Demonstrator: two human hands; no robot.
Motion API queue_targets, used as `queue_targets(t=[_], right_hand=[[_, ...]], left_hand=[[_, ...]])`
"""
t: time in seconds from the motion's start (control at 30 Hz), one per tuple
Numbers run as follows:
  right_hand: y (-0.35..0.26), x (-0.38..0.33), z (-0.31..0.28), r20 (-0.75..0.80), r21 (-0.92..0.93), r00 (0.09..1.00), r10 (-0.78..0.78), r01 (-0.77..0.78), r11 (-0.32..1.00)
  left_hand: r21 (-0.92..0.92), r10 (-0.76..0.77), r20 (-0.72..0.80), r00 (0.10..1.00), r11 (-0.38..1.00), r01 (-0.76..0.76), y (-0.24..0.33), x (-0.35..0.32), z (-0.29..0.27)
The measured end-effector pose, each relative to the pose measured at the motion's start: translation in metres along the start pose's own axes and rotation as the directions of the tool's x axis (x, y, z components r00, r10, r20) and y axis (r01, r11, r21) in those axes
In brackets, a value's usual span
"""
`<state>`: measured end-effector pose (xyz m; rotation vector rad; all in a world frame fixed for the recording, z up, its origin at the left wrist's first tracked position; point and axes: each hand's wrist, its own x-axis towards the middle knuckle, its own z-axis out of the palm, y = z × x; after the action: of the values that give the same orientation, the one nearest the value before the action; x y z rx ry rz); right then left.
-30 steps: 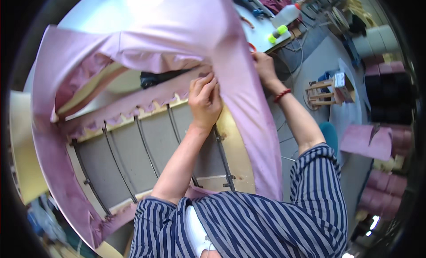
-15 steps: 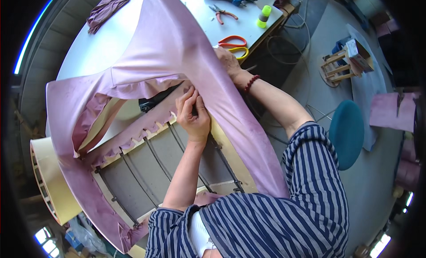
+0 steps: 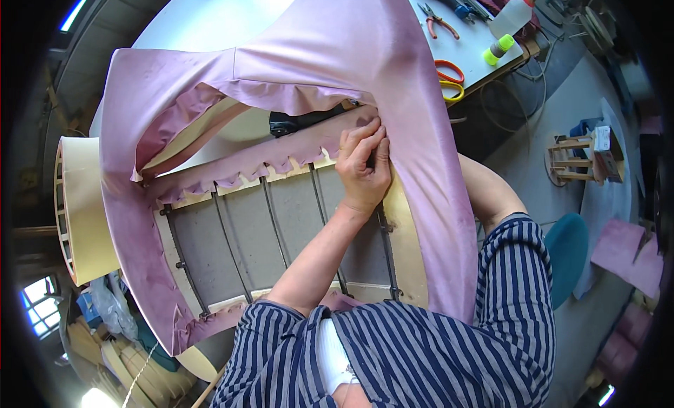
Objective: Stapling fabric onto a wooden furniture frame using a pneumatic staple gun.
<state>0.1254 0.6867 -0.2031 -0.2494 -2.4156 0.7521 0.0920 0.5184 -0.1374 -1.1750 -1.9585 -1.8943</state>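
At the centre of the head view, spreading from 12 o'clock round both flanks, lies the pink cover [image 3: 414, 50], a smooth, leather-like skin drawn over a large furniture frame [image 3: 401, 215]. The cover looks soft, light and pliable, perhaps slightly slippery, so a pinch at its loose edge should suit it better than a grip on the smooth face; the notched strip along the inside looks the likeliest place to tear. The frame seems stiff and bulky, and its bare rail, just past 3 o'clock, looks the firmer handhold. The left hand [image 3: 365, 166], near 1 o'clock from the centre, has its fingers curled closed, pinching the cover's edge at the inner corner. The right forearm [image 3: 491, 187] passes behind the cover's outer flank towards 3 o'clock; the hand itself is hidden, so its grip cannot be told. Inside the frame, dark strips [image 3: 270, 215] cross a grey panel [image 3: 242, 229]. Farther out, scissors [image 3: 451, 83] with red and yellow handles and pliers [image 3: 434, 21] lie on a white table [image 3: 189, 22] between 1 and 2 o'clock, a teal seat [image 3: 567, 261] stands near 4, and a yellow padded frame [image 3: 91, 211] at 9.
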Motion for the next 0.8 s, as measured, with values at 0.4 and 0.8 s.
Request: queue_targets(t=[0.4,0.8], right_hand=[[0.01,-0.019,-0.026,0.073,0.075,0.994,0.083,-0.089,0.993],[-0.001,-0.022,-0.07,0.097,0.068,0.977,0.19,-0.197,0.978]], left_hand=[[0.011,0.014,-0.003,1.0,1.0,-0.014,0.004,0.006,-0.002],[-0.024,0.022,-0.045,0.999,0.999,-0.023,0.007,0.006,-0.003]])
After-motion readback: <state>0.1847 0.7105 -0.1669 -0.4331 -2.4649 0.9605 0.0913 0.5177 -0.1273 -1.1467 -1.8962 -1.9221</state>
